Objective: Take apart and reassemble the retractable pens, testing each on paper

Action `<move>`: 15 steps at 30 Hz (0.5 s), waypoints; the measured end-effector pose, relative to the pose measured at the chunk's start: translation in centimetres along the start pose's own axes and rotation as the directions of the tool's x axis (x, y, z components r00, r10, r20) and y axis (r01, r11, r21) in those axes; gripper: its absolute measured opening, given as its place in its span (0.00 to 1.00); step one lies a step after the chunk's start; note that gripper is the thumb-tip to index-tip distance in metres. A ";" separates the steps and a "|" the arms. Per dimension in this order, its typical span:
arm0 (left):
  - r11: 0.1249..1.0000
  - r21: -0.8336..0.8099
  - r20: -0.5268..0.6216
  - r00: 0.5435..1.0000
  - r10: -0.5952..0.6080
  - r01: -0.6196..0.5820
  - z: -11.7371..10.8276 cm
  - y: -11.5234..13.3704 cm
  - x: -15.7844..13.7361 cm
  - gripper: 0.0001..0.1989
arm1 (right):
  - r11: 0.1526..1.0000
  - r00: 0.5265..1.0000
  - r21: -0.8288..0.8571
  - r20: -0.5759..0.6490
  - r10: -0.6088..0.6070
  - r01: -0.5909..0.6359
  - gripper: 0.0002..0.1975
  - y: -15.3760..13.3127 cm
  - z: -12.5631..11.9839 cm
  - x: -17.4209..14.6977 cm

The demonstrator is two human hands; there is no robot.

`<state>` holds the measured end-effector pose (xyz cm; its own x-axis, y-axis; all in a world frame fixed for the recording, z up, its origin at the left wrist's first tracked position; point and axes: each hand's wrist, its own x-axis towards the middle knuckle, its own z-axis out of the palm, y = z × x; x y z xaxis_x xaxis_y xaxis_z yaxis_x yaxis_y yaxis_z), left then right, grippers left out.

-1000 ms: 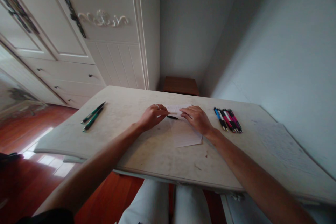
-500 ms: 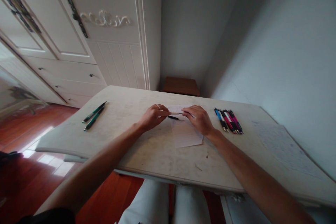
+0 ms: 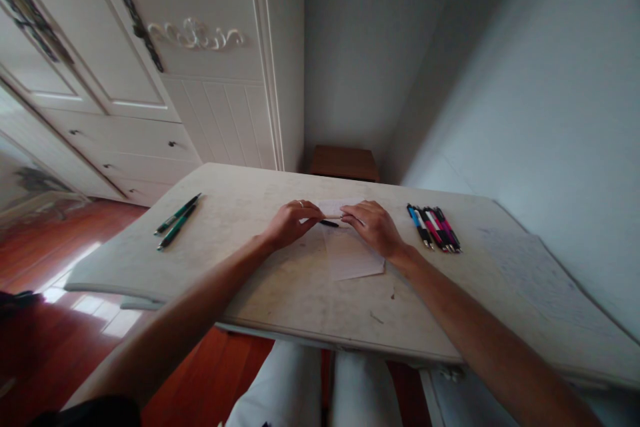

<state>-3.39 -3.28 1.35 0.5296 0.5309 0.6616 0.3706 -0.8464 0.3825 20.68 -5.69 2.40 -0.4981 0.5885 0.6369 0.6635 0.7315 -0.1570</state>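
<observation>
My left hand (image 3: 293, 222), with a ring on one finger, pinches one end of a slim whitish pen barrel (image 3: 331, 217). At its other end, the fingertips of my right hand (image 3: 371, 223) are closed on it. The barrel is held level, just above a sheet of paper (image 3: 356, 257). Below it on the paper lies a short black pen part (image 3: 329, 223), partly hidden by my left fingers. The tips of the barrel are covered by my fingers.
Two green pens (image 3: 175, 221) lie on the left of the white table (image 3: 300, 300). Several blue, white, pink and purple pens (image 3: 434, 229) lie in a row to the right. A patterned sheet (image 3: 545, 273) is near the wall. Small scraps (image 3: 377, 317) lie near the front edge.
My right fingers have moved slightly left along the barrel, and the gap between my hands is smaller. The dark thin tip seen at the barrel's right end is now mostly covered.
</observation>
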 end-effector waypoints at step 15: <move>0.847 -0.325 -0.111 0.873 -0.476 0.420 -0.1 -0.9 0.4 0.13 | 0.963 0.900 0.091 -0.344 0.270 -0.254 0.11 0.0 -2.4 0.4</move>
<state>-3.57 -2.26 1.35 0.2008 0.8611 0.4671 0.2883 -0.5076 0.8119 21.84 -6.29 4.43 -0.0772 0.6083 0.7899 0.7147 0.5862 -0.3816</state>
